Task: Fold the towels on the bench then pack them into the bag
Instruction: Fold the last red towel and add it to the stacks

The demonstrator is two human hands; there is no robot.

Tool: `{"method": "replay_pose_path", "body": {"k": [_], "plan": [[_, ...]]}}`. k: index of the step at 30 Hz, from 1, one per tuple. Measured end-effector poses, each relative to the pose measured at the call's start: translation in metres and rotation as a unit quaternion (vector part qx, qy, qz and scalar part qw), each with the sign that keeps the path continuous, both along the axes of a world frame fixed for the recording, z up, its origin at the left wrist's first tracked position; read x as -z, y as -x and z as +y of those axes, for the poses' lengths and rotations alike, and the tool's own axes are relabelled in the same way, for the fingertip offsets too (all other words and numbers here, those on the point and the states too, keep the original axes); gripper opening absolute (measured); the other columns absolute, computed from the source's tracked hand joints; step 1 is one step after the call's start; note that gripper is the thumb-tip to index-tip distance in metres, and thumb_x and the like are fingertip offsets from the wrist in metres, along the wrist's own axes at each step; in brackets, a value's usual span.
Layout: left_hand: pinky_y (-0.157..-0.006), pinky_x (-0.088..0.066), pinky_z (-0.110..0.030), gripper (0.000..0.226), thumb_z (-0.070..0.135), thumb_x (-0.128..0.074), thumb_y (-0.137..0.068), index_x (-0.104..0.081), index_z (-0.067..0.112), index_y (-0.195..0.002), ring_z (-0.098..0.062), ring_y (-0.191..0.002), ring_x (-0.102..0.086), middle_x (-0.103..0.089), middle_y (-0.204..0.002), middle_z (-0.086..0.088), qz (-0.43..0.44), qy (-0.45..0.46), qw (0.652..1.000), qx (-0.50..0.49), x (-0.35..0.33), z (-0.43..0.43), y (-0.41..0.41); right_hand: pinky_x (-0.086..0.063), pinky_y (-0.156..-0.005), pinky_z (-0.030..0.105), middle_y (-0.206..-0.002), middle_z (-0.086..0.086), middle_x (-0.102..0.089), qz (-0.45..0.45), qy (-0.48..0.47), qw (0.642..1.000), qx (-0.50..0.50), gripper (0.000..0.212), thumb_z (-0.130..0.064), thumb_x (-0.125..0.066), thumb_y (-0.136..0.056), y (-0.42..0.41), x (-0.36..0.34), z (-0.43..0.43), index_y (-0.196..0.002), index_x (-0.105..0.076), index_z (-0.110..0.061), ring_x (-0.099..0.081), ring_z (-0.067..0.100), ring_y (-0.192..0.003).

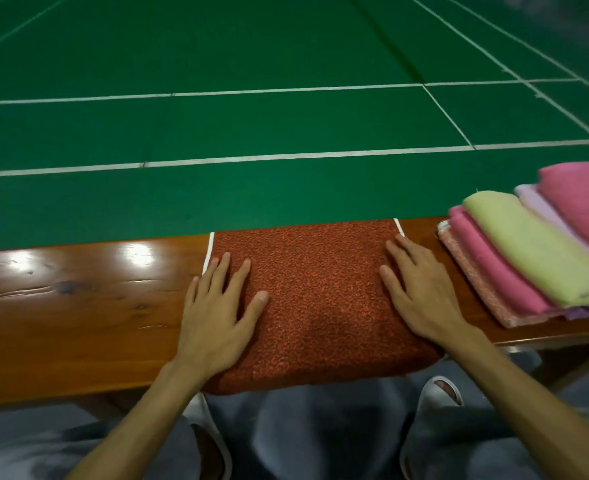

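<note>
- Your left hand [222,303] and right hand [419,289] both lie flat with the fingers spread, palms down on the red towel [321,299], one near each side edge.
- That towel sits between your hands across the bench [78,306], its near edge drooping over the front lip toward your knees and a white trim showing at its far corners.
- You look to be smoothing a fold. Press outward from the middle toward each hand's own side, so trapped air and wrinkles leave through the edges rather than bunching under your palms.
- Before the next fold, draw the overhanging near edge back onto the wood (a hanging edge will likely pull the layers askew).
- Match the white-trimmed corners to each other when you fold; they make a handy guide.
- The stack of folded towels [535,258], pink, green and lilac, lies just beyond your right hand, apart from the red one, so the finished piece can go there with a short reach.
- No bag is in view, so packing waits.
- No brand, label or writing can be read on any towel or on the bench.
</note>
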State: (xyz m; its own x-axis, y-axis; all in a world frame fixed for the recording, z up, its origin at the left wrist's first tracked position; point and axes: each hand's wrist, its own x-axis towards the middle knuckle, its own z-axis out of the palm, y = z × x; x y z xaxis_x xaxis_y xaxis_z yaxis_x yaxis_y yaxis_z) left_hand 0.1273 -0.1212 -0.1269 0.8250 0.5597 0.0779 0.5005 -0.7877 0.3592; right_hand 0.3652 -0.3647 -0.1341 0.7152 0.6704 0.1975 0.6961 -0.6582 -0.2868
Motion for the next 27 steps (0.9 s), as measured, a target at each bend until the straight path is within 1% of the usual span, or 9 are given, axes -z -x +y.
{"method": "replay_pose_path", "body": {"k": [2,5,9,11,14,16,19,23,27], "plan": [[-0.109,-0.038,-0.048,0.066,0.065,-0.044,-0.098,-0.051,0.02,-0.146,-0.028,-0.137,-0.041,-0.048,-0.149,-0.009,-0.073,0.02,0.995,-0.071,-0.01,0.004,0.002,-0.047,-0.098,0.048,-0.128,0.017,-0.057,-0.008,-0.048,0.995,0.088,0.056,-0.049,-0.048,-0.097,-0.001,-0.007,0.002,-0.131,-0.058,-0.006,-0.054,0.037,-0.116],[-0.093,-0.046,-0.049,0.065,0.054,-0.075,-0.084,-0.057,0.005,-0.122,-0.038,-0.116,-0.052,-0.054,-0.121,-0.018,-0.017,0.022,0.98,-0.198,-0.022,0.015,0.005,-0.05,-0.085,0.044,-0.108,0.015,-0.063,0.076,-0.005,0.979,0.191,0.046,-0.046,-0.069,-0.089,-0.009,-0.017,0.0,-0.112,-0.06,-0.008,-0.063,0.039,-0.101],[-0.063,-0.043,-0.034,0.036,0.044,-0.082,-0.083,-0.06,0.015,-0.078,-0.026,-0.083,-0.063,-0.062,-0.084,-0.003,0.013,0.106,0.976,-0.191,-0.037,0.017,0.003,-0.049,-0.072,0.037,-0.082,0.006,-0.07,0.155,0.031,0.974,0.166,0.028,-0.041,-0.07,-0.09,-0.008,-0.03,0.001,-0.078,-0.062,-0.017,-0.068,0.033,-0.087],[-0.053,-0.036,-0.029,0.036,0.036,-0.08,-0.087,-0.06,0.016,-0.065,-0.016,-0.064,-0.058,-0.062,-0.066,0.001,0.021,0.123,0.977,-0.17,-0.038,0.02,0.002,-0.048,-0.072,0.037,-0.084,0.006,-0.069,0.147,0.048,0.977,0.149,0.025,-0.037,-0.069,-0.092,-0.01,-0.031,0.001,-0.079,-0.062,-0.016,-0.066,0.032,-0.085],[-0.064,-0.054,-0.034,0.018,0.018,-0.076,-0.091,-0.069,0.011,-0.077,-0.025,-0.07,-0.069,-0.073,-0.072,-0.003,-0.072,0.296,0.936,-0.178,-0.041,0.025,0.002,-0.047,-0.067,0.037,-0.076,0.004,-0.066,0.227,-0.079,0.966,0.095,0.018,-0.018,-0.07,-0.096,-0.013,-0.034,-0.005,-0.087,-0.056,-0.011,-0.063,0.025,-0.074],[-0.075,-0.057,-0.036,0.009,-0.004,-0.071,-0.089,-0.07,0.005,-0.09,-0.028,-0.076,-0.07,-0.076,-0.082,-0.013,-0.161,0.475,0.843,-0.195,-0.047,0.03,0.002,-0.052,-0.062,0.031,-0.073,0.004,-0.072,0.398,-0.238,0.885,0.051,0.013,0.002,-0.063,-0.097,-0.01,-0.041,-0.008,-0.102,-0.054,-0.007,-0.068,0.017,-0.067],[-0.089,-0.057,-0.046,0.057,-0.006,-0.084,-0.061,-0.067,0.002,-0.114,-0.033,-0.08,-0.072,-0.074,-0.107,-0.028,-0.213,0.592,0.761,-0.155,-0.048,0.043,0.004,-0.061,-0.071,0.029,-0.105,0.008,-0.077,0.516,-0.328,0.791,-0.015,0.065,0.012,-0.062,-0.091,-0.01,-0.048,-0.016,-0.144,-0.043,-0.02,-0.075,0.019,-0.089],[-0.097,-0.057,-0.044,0.099,-0.005,-0.085,-0.053,-0.056,0.024,-0.143,-0.035,-0.119,-0.065,-0.064,-0.138,-0.014,-0.221,0.615,0.754,-0.068,-0.049,0.062,0.011,-0.055,-0.097,0.029,-0.142,0.004,-0.062,0.497,-0.292,0.813,-0.079,0.09,0.003,-0.072,-0.077,-0.022,-0.056,-0.026,-0.156,-0.037,-0.025,-0.065,0.016,-0.118],[-0.1,-0.057,-0.038,0.081,0.001,-0.085,-0.058,-0.068,0.025,-0.134,-0.028,-0.118,-0.067,-0.066,-0.137,-0.008,-0.2,0.591,0.781,0.006,-0.058,0.064,0.016,-0.057,-0.085,0.028,-0.115,0.022,-0.072,0.477,-0.241,0.841,-0.088,0.063,0.005,-0.073,-0.082,-0.024,-0.069,-0.032,-0.139,-0.059,-0.019,-0.066,0.02,-0.092]]}}
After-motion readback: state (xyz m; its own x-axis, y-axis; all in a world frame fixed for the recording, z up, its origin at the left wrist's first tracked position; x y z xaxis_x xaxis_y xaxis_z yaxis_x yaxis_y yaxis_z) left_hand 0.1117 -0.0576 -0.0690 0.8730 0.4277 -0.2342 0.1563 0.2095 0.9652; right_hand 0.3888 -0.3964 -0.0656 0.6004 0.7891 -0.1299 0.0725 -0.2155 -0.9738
